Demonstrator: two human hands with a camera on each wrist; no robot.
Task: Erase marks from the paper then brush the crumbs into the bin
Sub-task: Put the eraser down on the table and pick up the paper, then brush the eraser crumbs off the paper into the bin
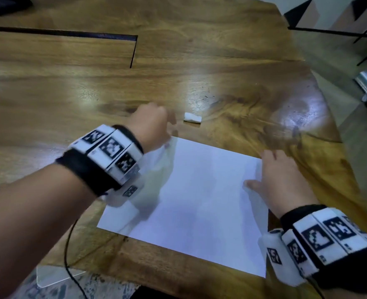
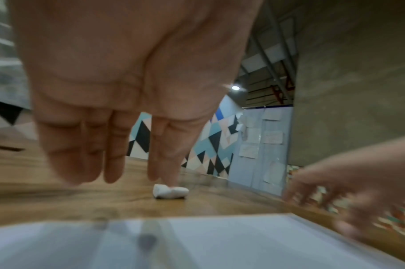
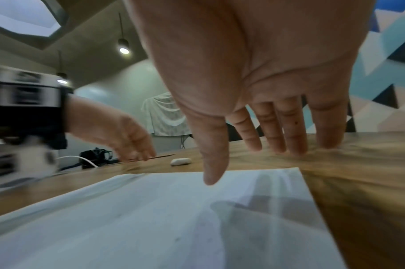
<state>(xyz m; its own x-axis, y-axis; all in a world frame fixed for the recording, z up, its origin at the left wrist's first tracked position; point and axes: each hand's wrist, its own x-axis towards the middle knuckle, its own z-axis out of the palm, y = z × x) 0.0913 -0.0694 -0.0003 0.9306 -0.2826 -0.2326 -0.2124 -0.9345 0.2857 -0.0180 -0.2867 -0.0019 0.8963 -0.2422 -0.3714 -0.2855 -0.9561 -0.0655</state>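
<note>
We judge erasing not yet begun: paper (image 1: 199,197) lies on the table (image 1: 92,89), eraser (image 1: 192,117) just beyond its 12 o'clock edge, both left hand (image 1: 151,126) and right hand (image 1: 283,178) relaxed and empty; next, pick up the eraser.

Head overhead; wrists low, paper (image 1: 191,201) shared

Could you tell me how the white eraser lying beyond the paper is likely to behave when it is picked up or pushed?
The eraser is a small lump, so it is probably light and easy to pinch. Its ends look rounded and its shape uneven in the left wrist view, so a push may make it wobble or turn rather than roll far. It lies on the glossy wooden table, where it might slide somewhat.
</note>
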